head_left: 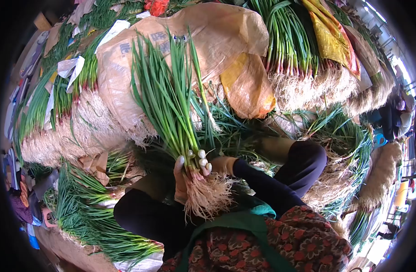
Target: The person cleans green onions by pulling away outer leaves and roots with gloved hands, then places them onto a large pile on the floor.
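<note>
While a floral shirt (303, 238) and a green apron (237, 221) lay nearest, the bunch (165, 109) was held just beyond, over the lap, roots toward the body; the left hand (180, 182) was wrapped around its lower stems, thumb pressed against them; the right hand (224, 166) was half hidden beside it, its grip impossible to tell; pale fingertips (202, 154) pressed on the stems, whose hand unclear; the step seemed to be gathering the bunch evenly, and the next move to call for a firm, gentle grip; the roots (208, 192) were stringy and tangled, the stems slim and pinkish, the leaves long and glossy; beyond, a wrinkled, translucent tan sack (217, 34) covered the stack's (65, 133) middle, bristly roots fringing its near edge; a creased yellow sack (328, 38) lay toward its right edge.
</note>
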Tool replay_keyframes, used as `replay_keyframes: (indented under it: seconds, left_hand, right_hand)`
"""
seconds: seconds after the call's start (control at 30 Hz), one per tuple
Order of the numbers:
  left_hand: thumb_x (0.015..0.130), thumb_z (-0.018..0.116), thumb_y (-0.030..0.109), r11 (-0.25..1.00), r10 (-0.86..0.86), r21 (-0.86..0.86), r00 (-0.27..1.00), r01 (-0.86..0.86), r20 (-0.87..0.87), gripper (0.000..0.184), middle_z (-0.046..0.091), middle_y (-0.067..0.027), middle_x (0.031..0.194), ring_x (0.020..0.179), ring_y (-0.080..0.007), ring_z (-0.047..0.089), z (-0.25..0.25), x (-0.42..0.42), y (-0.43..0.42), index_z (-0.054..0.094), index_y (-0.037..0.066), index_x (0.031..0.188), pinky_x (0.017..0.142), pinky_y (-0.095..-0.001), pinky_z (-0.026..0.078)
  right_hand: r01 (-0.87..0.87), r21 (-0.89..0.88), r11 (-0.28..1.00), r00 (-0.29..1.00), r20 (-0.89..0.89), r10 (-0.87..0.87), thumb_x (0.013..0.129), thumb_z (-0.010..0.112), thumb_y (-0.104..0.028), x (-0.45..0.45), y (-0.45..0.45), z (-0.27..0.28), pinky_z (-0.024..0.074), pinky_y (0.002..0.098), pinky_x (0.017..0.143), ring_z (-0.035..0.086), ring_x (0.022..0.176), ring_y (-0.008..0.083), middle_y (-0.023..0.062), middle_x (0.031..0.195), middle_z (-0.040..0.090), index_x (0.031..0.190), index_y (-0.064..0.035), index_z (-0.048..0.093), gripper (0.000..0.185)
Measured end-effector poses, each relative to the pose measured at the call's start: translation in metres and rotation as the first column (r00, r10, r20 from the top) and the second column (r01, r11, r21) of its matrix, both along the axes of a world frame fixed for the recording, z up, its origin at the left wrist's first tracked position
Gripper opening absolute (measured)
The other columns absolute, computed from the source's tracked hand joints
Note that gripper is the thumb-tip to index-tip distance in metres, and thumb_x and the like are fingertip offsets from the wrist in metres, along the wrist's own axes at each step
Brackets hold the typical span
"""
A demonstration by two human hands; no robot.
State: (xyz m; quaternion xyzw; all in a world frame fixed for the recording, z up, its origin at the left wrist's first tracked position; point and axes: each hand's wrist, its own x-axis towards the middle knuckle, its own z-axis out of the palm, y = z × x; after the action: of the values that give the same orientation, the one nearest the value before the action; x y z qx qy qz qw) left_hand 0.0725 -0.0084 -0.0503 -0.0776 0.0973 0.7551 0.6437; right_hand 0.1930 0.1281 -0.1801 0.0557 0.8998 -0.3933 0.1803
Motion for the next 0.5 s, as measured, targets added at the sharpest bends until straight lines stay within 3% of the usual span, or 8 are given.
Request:
replay_keyframes:
  seconds: [0.07, 0.1, 0.17, 0.2, 0.27, 0.3, 0.4, 0.5]
  left_hand:
    - [0.087, 0.051, 0.037, 0.998, 0.030, -0.055, 1.000, -0.030, -0.007, 0.039, 0.054, -0.0148, 0.114, 0.088, -0.0207, 0.054, -0.004, -0.001, 0.001, 0.051, 0.008, 0.113, 0.079, -0.0367, 0.045]
    - [0.087, 0.052, 0.037, 0.998, 0.036, -0.050, 0.998, -0.038, -0.043, 0.043, 0.054, -0.0149, 0.115, 0.088, -0.0205, 0.054, 0.000, 0.001, 0.004, 0.050, 0.007, 0.117, 0.079, -0.0365, 0.046]
    - [0.088, 0.052, 0.036, 1.000, 0.000, -0.010, 0.998, -0.001, -0.062, 0.047, 0.053, -0.0144, 0.118, 0.088, -0.0199, 0.054, 0.006, 0.003, 0.007, 0.046, 0.005, 0.122, 0.081, -0.0354, 0.047]
    - [0.088, 0.053, 0.035, 0.999, -0.038, 0.025, 0.998, 0.040, -0.051, 0.048, 0.052, -0.0137, 0.120, 0.089, -0.0195, 0.054, 0.007, 0.001, 0.009, 0.045, 0.005, 0.124, 0.082, -0.0346, 0.047]
    - [0.088, 0.054, 0.034, 0.996, -0.082, 0.029, 0.995, 0.083, -0.054, 0.051, 0.051, -0.0116, 0.119, 0.089, -0.0185, 0.054, 0.011, 0.000, 0.012, 0.041, 0.003, 0.127, 0.082, -0.0330, 0.048]
    - [0.088, 0.054, 0.034, 0.996, -0.089, -0.004, 0.994, 0.089, -0.064, 0.053, 0.052, -0.0101, 0.115, 0.088, -0.0179, 0.053, 0.012, 0.001, 0.012, 0.040, 0.002, 0.128, 0.082, -0.0322, 0.048]
    - [0.086, 0.055, 0.032, 0.985, -0.155, -0.093, 0.982, 0.144, -0.113, 0.057, 0.051, -0.0047, 0.098, 0.088, -0.0176, 0.052, 0.016, -0.001, 0.011, 0.038, -0.003, 0.127, 0.083, -0.0298, 0.048]
    - [0.085, 0.054, 0.034, 0.991, -0.136, -0.011, 0.977, 0.136, -0.161, 0.063, 0.053, -0.0092, 0.108, 0.095, -0.0227, 0.053, -0.001, -0.006, 0.006, 0.035, -0.005, 0.131, 0.091, -0.0324, 0.045]
  right_hand:
    - [0.005, -0.054, 0.999, 0.962, 0.273, 0.010, 0.083, 0.053, -0.027, 0.013, 0.012, 0.044, 0.0485, 0.0417, 0.062, 0.063, 0.071, 0.0318, 0.0161, 0.080, 0.066, 0.093, -0.0018, 0.065, 0.030]
    - [0.168, -0.122, 0.978, 0.844, 0.530, -0.079, 0.084, 0.052, -0.028, 0.008, 0.024, 0.075, 0.0486, 0.0424, 0.062, 0.062, 0.070, 0.0333, 0.0165, 0.080, 0.066, 0.093, -0.0022, 0.064, 0.030]
    - [0.313, 0.398, 0.862, 0.882, 0.215, -0.419, 0.087, 0.053, -0.031, -0.008, 0.051, 0.108, 0.0498, 0.0412, 0.065, 0.064, 0.075, 0.0326, 0.0151, 0.086, 0.066, 0.099, -0.0076, 0.063, 0.028]
    - [0.523, 0.426, 0.739, 0.841, -0.118, -0.527, 0.089, 0.050, -0.032, -0.014, 0.065, 0.101, 0.0505, 0.0399, 0.068, 0.065, 0.078, 0.0328, 0.0150, 0.088, 0.066, 0.100, -0.0096, 0.064, 0.029]
    - [0.841, 0.000, 0.540, 0.469, -0.498, -0.730, 0.089, 0.053, -0.031, -0.037, 0.091, 0.066, 0.0500, 0.0358, 0.070, 0.064, 0.077, 0.0285, 0.0157, 0.083, 0.065, 0.100, -0.0062, 0.063, 0.029]
    - [0.775, -0.153, 0.613, 0.474, -0.501, -0.724, 0.089, 0.055, -0.030, -0.054, 0.100, 0.056, 0.0493, 0.0339, 0.070, 0.062, 0.075, 0.0258, 0.0147, 0.081, 0.065, 0.100, -0.0055, 0.063, 0.028]
    - [0.688, -0.035, 0.725, 0.673, -0.345, -0.655, 0.088, 0.057, -0.026, -0.073, 0.103, 0.060, 0.0479, 0.0305, 0.068, 0.059, 0.072, 0.0191, 0.0109, 0.079, 0.063, 0.101, -0.0035, 0.062, 0.026]
    - [0.755, -0.222, 0.617, 0.556, -0.284, -0.781, 0.091, 0.054, -0.025, -0.049, 0.083, 0.074, 0.0470, 0.0282, 0.063, 0.057, 0.070, 0.0137, 0.0074, 0.080, 0.063, 0.102, -0.0008, 0.060, 0.028]
